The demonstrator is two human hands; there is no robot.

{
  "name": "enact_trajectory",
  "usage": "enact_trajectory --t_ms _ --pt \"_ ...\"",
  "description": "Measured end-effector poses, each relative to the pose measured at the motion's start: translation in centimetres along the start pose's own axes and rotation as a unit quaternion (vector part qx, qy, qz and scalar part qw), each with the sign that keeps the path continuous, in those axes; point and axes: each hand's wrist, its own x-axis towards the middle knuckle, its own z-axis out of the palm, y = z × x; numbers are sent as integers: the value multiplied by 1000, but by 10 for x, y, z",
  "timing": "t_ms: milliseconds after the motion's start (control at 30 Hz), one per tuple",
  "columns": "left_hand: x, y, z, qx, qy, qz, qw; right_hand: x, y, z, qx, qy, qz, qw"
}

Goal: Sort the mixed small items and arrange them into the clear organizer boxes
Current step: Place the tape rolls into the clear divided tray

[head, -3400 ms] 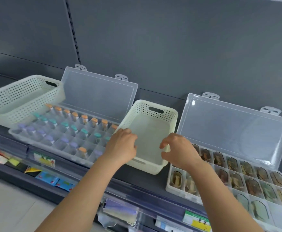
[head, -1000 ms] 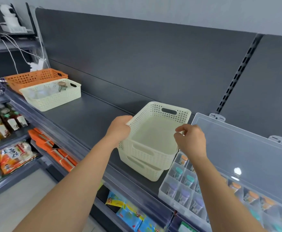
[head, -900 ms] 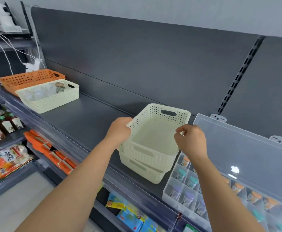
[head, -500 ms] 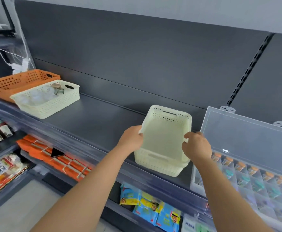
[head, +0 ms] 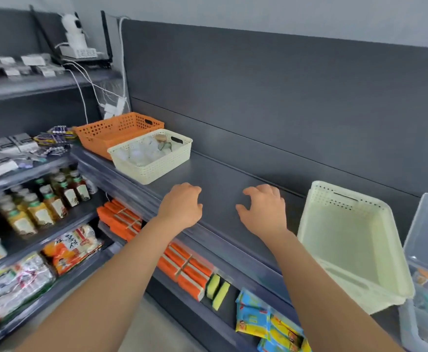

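Both hands have let go of the cream baskets (head: 352,250), which now sit stacked on the gray shelf (head: 223,189) beside the clear box (head: 426,250). The left hand (head: 182,205) and right hand (head: 265,209) hover over the shelf, fingers loosely curled, holding nothing.

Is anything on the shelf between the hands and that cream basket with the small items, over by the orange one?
Nothing visible. Bare shelf lies between the left hand, right hand and the filled cream basket. The empty basket sits off to the right.
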Motion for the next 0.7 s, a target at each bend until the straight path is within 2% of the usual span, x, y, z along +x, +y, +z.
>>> enact_trajectory --t_ms 200,433,567,700 --pt "43 -86 -18 68 20 -54 996 68 -69 46 3 -37 -84 996" --pt "94 -162 -33 137 22 -99 985 138 -127 89 -11 -92 -135 987" --pt "120 -200 -39 146 25 -110 983 167 -155 111 -7 -102 -138 985" --pt "148 -240 -38 124 34 -110 986 191 -183 131 11 -112 -87 990"
